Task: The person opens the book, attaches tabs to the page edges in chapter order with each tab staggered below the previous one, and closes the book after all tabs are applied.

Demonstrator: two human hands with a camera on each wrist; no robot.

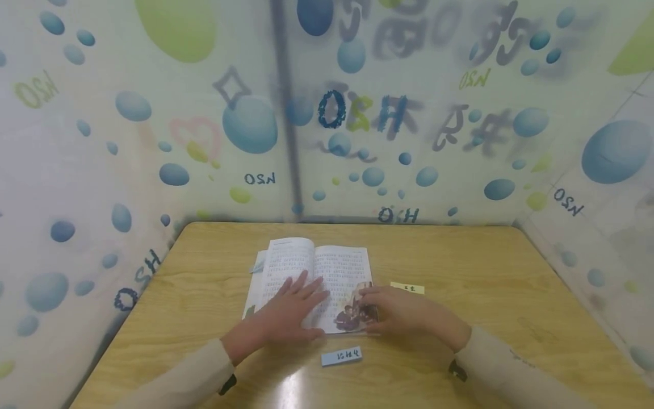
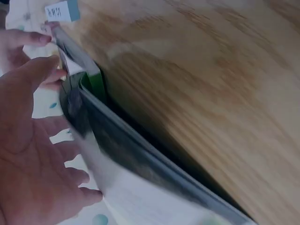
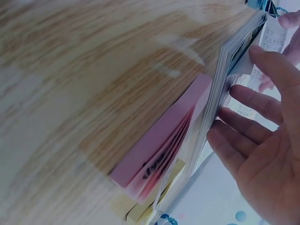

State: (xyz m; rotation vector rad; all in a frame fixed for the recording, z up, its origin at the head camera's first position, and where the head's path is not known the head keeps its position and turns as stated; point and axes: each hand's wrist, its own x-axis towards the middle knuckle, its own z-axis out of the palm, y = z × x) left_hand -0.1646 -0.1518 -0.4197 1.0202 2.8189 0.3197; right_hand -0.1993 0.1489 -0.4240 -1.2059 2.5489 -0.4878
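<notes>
An open book [image 1: 339, 258] with printed pages and a colour picture lies on the table. My left hand [image 1: 288, 315] rests across its lower left page and the fold, fingers spread; in the left wrist view, the left hand [image 2: 33, 159] has its fingertips along the pages. Over the picture at the right page's outer edge is my right hand [image 1: 403, 309]. The right wrist view shows the right hand [image 3: 262, 159] with gently bent fingers at the book's side [image 3: 215, 89], pinching nothing.
A blue note pad [image 1: 341, 357] with handwriting lies in front of the book. Beyond my right hand a yellow pad [image 1: 416, 289] partly shows. A pink pad [image 3: 161, 140], its sheets fanned, stands by the book in the right wrist view. Patterned walls [image 1: 245, 204] border the wooden table [image 1: 460, 255].
</notes>
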